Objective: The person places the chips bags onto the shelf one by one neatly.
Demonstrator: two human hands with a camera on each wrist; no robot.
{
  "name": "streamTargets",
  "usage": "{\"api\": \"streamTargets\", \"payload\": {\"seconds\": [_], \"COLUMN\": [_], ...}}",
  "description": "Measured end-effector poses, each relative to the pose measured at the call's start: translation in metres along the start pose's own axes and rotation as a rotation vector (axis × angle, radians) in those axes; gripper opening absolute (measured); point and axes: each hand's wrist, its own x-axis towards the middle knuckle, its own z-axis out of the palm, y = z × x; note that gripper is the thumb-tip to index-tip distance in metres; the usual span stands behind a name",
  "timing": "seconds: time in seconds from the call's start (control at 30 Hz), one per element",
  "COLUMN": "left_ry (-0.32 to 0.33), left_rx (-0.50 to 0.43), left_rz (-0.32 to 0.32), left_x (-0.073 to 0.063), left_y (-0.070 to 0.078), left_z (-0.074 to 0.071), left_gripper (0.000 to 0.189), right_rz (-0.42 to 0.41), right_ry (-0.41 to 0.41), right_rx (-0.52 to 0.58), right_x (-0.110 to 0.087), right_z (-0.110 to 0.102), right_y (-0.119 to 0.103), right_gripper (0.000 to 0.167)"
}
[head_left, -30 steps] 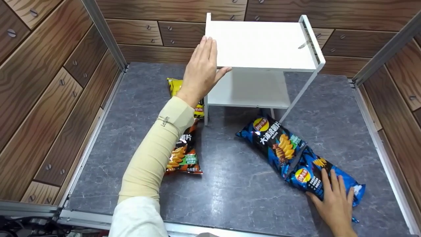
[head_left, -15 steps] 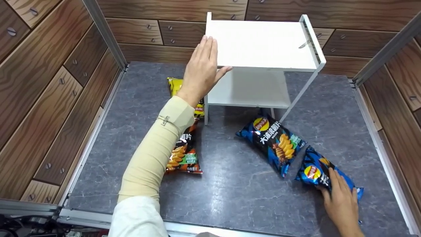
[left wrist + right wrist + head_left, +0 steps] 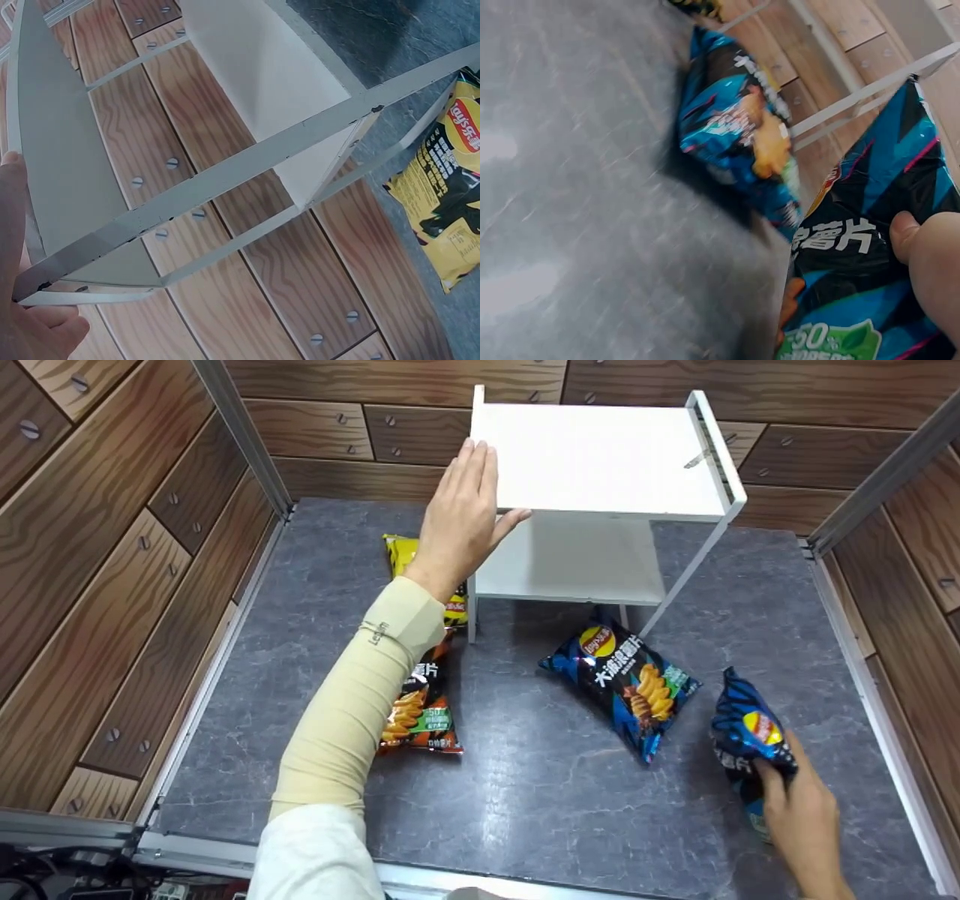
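My left hand [image 3: 459, 523] rests on the left side of the white two-tier shelf [image 3: 600, 457], fingers straight together along the side rail and thumb over the front edge. In the left wrist view, the shelf's metal frame [image 3: 225, 169] runs away from that hand. My right hand [image 3: 808, 810] grips a blue-and-black bag of potato chips [image 3: 739, 727] at the right, its top end tilted up. In the right wrist view, the thumb presses on the front of this chip bag [image 3: 862, 195]; the fingers are mostly hidden behind it.
Another blue chip bag [image 3: 626, 682] lies before the shelf's right front leg. An orange-and-black chip bag [image 3: 424, 716] and a yellow chip bag [image 3: 401, 551] lie left of the shelf, partly hidden by my left arm. Wood-patterned walls [image 3: 322, 431] surround the grey floor [image 3: 525, 802].
My right hand has moved right, pulling the held chip bag away from the other blue one and turning it more upright, its fingers now closed round it. My left hand stays in place.
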Motion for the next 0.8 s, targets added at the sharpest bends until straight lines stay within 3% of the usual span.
{"api": "streamTargets", "payload": {"seconds": [0.2,0.43,0.63,0.8], "left_ry": [0.001,0.003,-0.002,0.005], "left_rx": [0.001,0.007,0.012,0.007], "left_rz": [-0.003,-0.002,-0.011,-0.008], "left_x": [0.0,0.0,0.0,0.0], "left_y": [0.001,0.0,0.001,0.002], "left_z": [0.001,0.0,0.0,0.0], "left_gripper": [0.086,0.085,0.086,0.085], "right_rz": [0.13,0.305,0.509,0.643], "right_ry": [-0.003,-0.085,-0.144,-0.188], "right_rx": [0.092,0.18,0.461,0.865], "right_x": [0.006,0.013,0.018,0.02], "right_z": [-0.012,-0.022,-0.014,-0.009], "right_y": [-0.007,-0.008,-0.002,0.015], "right_gripper": [0.052,0.064,0.067,0.022]}}
